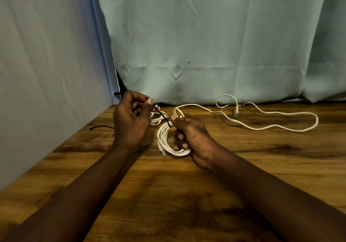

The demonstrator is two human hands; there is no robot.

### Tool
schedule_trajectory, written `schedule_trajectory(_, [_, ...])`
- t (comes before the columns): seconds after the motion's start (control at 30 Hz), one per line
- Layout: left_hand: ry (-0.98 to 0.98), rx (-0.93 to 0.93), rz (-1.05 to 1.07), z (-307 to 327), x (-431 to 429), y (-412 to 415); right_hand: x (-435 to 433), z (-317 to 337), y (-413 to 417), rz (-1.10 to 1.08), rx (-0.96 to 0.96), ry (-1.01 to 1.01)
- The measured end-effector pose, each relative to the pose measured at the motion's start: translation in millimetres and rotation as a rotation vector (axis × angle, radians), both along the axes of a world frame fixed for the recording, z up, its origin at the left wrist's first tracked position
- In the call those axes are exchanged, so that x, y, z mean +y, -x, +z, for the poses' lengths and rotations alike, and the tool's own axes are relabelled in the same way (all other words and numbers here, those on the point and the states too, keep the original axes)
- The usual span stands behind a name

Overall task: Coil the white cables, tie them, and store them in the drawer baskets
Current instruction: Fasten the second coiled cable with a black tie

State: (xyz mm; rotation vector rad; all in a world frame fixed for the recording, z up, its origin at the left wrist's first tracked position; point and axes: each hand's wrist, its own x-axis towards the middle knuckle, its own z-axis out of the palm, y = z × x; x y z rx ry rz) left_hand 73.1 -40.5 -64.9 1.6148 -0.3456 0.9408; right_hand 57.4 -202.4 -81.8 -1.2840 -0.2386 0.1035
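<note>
My right hand (pixel 191 138) grips a coiled white cable (pixel 163 140) just above the wooden table (pixel 243 176), fingers curled through the loops. A thin black tie (pixel 163 117) runs from the top of the coil up to my left hand (pixel 131 118), which pinches its free end between thumb and finger. Behind my hands lies another small white cable bundle (pixel 156 119), partly hidden. A loose white cable (pixel 271 122) snakes across the table to the right, its plug (pixel 236 111) lying near the curtain.
A spare black tie (pixel 102 127) lies on the table at the left, near a pale wall panel (pixel 46 73). A light green curtain (pixel 206 45) hangs along the table's far edge. No drawer or basket is in view.
</note>
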Motion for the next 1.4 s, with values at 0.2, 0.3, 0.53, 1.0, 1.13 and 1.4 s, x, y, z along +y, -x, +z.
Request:
schedule_trajectory(0.2, [-0.352, -0.059, -0.147, -2, -5, 11, -1, -3, -5, -0.021, 0.002, -0.027])
schedule_trajectory(0.3, [-0.480, -0.053, -0.196, -2, -3, 9, -2, -3, -6, -0.030, 0.007, -0.012])
schedule_trajectory(0.53, [-0.491, -0.004, -0.268, 0, 1, 11, -4, -5, -8, -0.040, 0.028, -0.047])
schedule_trajectory(1.0, [-0.449, 0.373, -0.271, -10, -4, 14, -4, -9, -13, -0.084, -0.220, 0.123])
schedule_trajectory(1.13, [-0.388, 0.372, -0.299, -12, -8, 14, -13, -8, -14, -0.114, -0.387, 0.276])
schedule_trajectory(1.4, [-0.023, 0.405, -0.503, -13, -15, 13, -26, -4, -22, -0.028, -0.446, 0.222])
